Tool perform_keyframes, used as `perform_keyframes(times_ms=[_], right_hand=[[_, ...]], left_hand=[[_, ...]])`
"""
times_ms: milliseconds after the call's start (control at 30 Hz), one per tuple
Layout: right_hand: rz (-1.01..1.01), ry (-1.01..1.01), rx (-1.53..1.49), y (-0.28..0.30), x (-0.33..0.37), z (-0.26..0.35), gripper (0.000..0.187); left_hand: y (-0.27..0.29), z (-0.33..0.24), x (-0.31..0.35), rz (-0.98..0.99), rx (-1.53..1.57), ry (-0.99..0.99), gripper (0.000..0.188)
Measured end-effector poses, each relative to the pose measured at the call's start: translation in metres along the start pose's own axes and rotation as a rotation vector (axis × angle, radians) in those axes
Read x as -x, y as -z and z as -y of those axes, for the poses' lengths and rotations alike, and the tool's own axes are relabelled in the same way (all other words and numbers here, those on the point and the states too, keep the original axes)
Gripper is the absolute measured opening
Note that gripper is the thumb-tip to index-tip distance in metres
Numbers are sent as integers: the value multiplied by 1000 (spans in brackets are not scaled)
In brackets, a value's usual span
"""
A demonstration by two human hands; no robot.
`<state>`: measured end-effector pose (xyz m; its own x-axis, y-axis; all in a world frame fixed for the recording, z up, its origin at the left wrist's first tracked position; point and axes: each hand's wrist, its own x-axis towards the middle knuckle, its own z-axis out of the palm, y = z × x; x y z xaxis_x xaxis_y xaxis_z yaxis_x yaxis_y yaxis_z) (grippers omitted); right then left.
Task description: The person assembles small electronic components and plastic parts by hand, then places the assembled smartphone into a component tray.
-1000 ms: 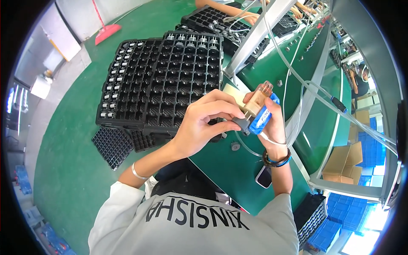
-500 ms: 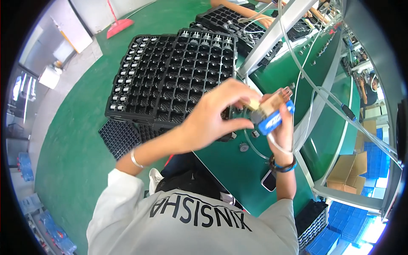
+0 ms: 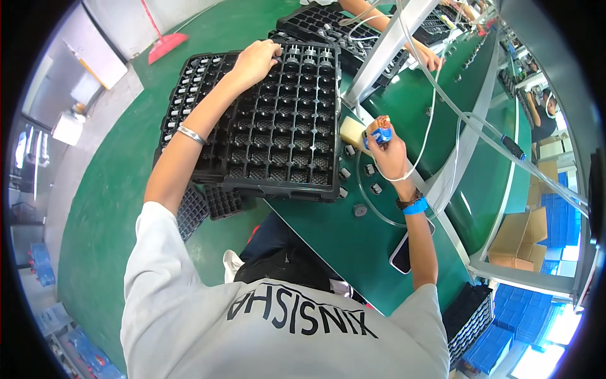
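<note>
My left hand [image 3: 255, 63] reaches over the far edge of a black compartment tray [image 3: 284, 129]. Its fingers are bent together at the far row, next to several plugs with upright metal pins [image 3: 309, 57]; whatever is between the fingertips is hidden. My right hand [image 3: 392, 158] is closed around a small blue and copper-coloured tool [image 3: 380, 134], held above the green table beside a pale yellow block [image 3: 353, 132]. Small grey-white parts [image 3: 376, 188] and a round grey piece [image 3: 360, 210] lie near the right wrist.
A metal post [image 3: 382, 54] and hanging white cables [image 3: 435, 82] stand to the right. A phone [image 3: 403, 254] lies by my right forearm. At the far side a co-worker's hand [image 3: 429, 58] works near another black tray [image 3: 309, 22]. Lower trays [image 3: 224, 202] sit under the near edge.
My left hand has moved away from the tool, forward and left to the tray's far row. My right hand has lowered slightly left with the tool, and the yellow block is now uncovered.
</note>
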<state>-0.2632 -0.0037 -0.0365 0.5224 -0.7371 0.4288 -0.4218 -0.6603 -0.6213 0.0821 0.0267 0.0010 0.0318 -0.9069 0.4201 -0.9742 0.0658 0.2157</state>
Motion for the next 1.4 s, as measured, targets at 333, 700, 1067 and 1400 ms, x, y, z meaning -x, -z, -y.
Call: perform_keyframes(times_ms=[333,700,1067,1400], right_hand=[[-52,7,48,-1,5,8,27],[-60,-83,125,-2,1,11,28],[-338,-279,374,57,-50,-135,35],[-532,266,324,51,-49,-93,32]], left_hand=[[16,-1,-3,-75,312,145,12],[82,-121,89,262,1717,394,19],[87,-161,178,304,1847,465,25],[68,-191,162,22,1761,368,22]])
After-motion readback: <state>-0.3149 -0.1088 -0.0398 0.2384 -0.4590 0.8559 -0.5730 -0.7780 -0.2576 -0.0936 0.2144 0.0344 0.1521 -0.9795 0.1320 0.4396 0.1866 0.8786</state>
